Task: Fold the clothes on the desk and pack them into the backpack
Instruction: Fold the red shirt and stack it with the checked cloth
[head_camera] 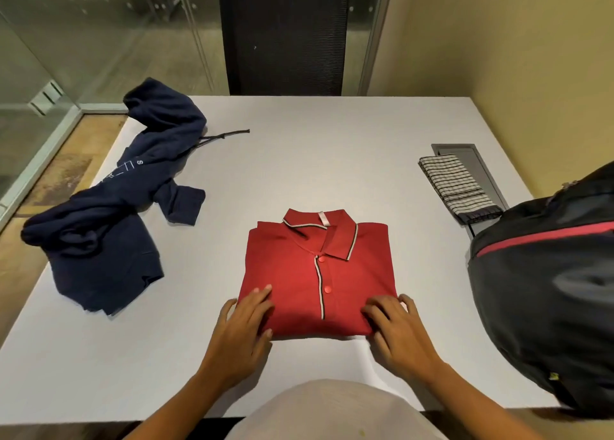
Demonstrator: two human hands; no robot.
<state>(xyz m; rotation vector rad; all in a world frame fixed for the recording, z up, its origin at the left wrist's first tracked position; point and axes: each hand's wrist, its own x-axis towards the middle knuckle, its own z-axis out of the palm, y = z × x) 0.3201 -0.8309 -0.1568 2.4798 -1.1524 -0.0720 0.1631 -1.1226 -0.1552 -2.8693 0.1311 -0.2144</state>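
Grip: our left hand (247, 326) flat, right hand (395, 328) bent, hold unclear, on near corners of red polo (292, 266).
Room: grey desk (315, 160) beyond our hands; backpack (548, 290) close right.

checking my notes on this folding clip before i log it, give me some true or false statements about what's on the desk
1. The red polo shirt lies folded at the middle of the desk. True.
2. The navy hoodie is neatly folded. False: it lies crumpled on the left side of the desk.
3. The left hand and the right hand both touch the red polo shirt at its near corners. True.
4. The checked cloth is inside the backpack. False: it lies folded on the desk, beyond the backpack.
5. The backpack is on the left. False: it is at the desk's right edge.
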